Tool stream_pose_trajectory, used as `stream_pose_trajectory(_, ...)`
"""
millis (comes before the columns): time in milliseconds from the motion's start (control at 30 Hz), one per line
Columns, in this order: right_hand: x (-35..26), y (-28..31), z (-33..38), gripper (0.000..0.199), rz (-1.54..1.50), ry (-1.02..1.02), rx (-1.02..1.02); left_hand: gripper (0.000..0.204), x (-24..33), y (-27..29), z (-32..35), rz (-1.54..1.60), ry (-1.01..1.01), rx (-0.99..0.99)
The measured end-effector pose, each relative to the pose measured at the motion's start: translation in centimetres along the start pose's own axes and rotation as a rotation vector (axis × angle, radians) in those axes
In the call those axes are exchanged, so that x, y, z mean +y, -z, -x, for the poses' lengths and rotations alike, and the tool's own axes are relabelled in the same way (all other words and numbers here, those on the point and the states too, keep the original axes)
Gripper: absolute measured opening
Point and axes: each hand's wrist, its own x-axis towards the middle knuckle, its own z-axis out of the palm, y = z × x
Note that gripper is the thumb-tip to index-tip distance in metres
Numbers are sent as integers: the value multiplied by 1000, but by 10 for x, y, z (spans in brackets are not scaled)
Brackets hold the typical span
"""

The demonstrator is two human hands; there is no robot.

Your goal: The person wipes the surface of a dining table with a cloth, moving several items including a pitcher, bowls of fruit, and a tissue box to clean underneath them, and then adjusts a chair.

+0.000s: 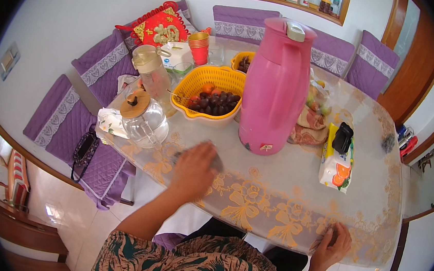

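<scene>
Desk [284, 193], L to R, as I see it: glass teapot [146, 119] w/ wooden lid; clear bottle [152, 75] behind it; yellow basket [208, 85] w/ fruit. My left hand [193, 169] lies palm-down on a grey cloth [216, 162] near desk's front edge, fingers flat, grip pressed on it, not curled. Pink thermos jug [275, 86] mid-desk. Wet-wipes pack [336, 164] further R. My right hand [332, 246] has its grip clamped on desk's near edge.

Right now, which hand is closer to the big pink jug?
Left. The left hand lies on the table just beside the pink jug; the right hand grips the table's near edge, farther away.
</scene>
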Motion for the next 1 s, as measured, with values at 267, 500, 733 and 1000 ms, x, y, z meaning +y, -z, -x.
stream_pose_trajectory(267, -6, -4, 4, 20, 17, -12, 30, 59, 7, -19, -10, 47, 20, 98)
stream_pose_trajectory(500, -12, -6, -5, 17, -76, 13, 82, 50, -11, -19, -50, 64, -96, 153)
stream_pose_trajectory(733, -1, -1, -6, 21, -76, 4, 93, 58, 5, -19, -23, 140, -239, -25)
stream_pose_trajectory(1000, -6, -1, -9, 19, -34, -16, 57, 56, -36, -41, -44, -21, -40, 59)
